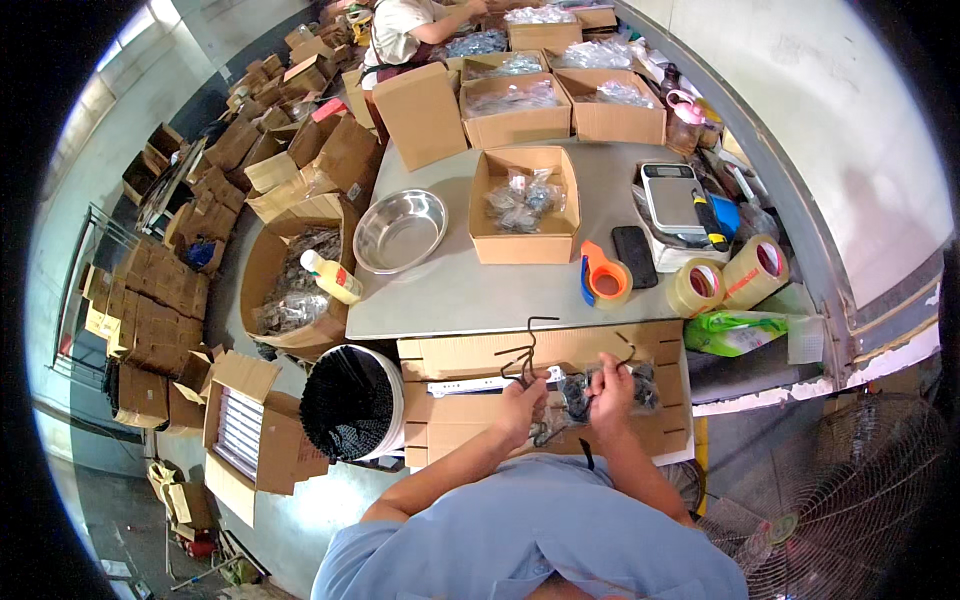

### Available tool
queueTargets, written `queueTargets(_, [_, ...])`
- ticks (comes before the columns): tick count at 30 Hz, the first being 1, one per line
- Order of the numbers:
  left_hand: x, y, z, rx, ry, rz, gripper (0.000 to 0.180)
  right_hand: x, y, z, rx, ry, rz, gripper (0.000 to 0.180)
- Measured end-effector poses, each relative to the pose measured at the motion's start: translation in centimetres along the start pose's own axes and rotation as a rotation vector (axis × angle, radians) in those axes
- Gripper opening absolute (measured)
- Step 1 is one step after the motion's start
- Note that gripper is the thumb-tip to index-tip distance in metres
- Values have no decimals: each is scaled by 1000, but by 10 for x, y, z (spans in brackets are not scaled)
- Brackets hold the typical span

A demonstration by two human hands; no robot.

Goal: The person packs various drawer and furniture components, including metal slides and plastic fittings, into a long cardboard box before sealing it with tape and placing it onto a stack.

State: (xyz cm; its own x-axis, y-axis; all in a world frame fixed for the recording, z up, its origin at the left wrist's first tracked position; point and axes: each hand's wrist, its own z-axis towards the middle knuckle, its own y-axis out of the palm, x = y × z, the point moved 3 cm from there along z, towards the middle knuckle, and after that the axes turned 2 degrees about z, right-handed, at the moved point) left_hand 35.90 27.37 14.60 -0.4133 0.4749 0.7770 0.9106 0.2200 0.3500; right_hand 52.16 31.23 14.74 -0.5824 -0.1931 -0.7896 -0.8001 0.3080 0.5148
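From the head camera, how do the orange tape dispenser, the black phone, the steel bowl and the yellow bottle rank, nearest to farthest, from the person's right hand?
From the right hand:
1. Orange tape dispenser, straight ahead at the table's near edge.
2. Black phone, just beyond it, slightly right.
3. Steel bowl, far across to the left.
4. Yellow bottle, leftmost, past the table's edge.

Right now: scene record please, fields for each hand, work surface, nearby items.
left hand: holds a bundle of dark bent metal hooks
right hand: pinches one dark hook above a clear bag of parts
surface: flat cardboard boxes at the grey table edge
nearby: white bucket of black parts, steel bowl, tape rolls, scale
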Motion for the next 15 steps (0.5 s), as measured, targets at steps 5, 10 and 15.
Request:
queueTargets(5, [25,13,-14,-58,-58,88,19,-9,-6,13,-29,404,148,17])
queueTargets(10, [-11,7,0,-165,204,587,25,-20,50,-14,-258,466,107,14])
queueTargets(15, [19,16,-7,-101,82,626,37,20,3,19,-5,305,310,22])
